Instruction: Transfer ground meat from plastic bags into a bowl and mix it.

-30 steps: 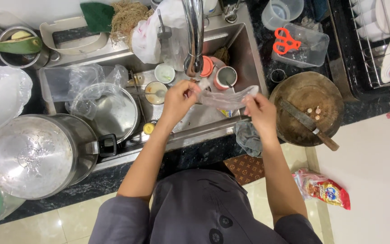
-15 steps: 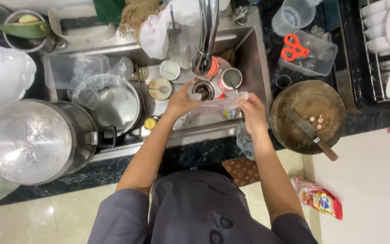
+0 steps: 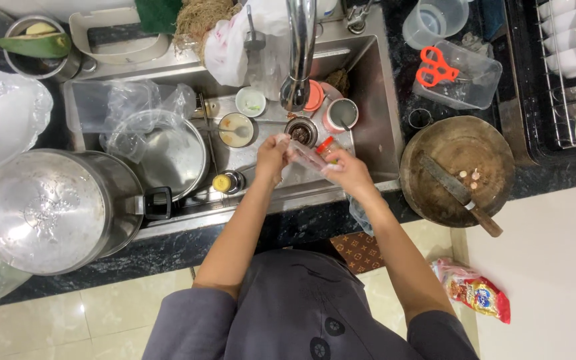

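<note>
My left hand (image 3: 271, 158) and my right hand (image 3: 347, 172) are close together over the steel sink (image 3: 375, 100), both gripping a clear plastic bag (image 3: 307, 157) stretched between them. The bag hangs just below the sink drain (image 3: 301, 131) and the tall steel tap (image 3: 299, 53). Several small cups and bowls lie in the basin, among them a cream bowl with a spoon (image 3: 236, 129) and a white cup (image 3: 343, 114).
A big lidded steel pot (image 3: 45, 210) stands on the dark counter at left beside a steel bowl (image 3: 171, 155). At right lie a round wooden board with a cleaver (image 3: 458, 170), a clear box with orange scissors (image 3: 445, 70) and a dish rack (image 3: 575, 67). A snack packet (image 3: 476, 293) lies on the floor.
My hands have drawn closer together and nearer the drain, bunching the plastic bag that was spread wider a second ago. The camera has shifted slightly.
</note>
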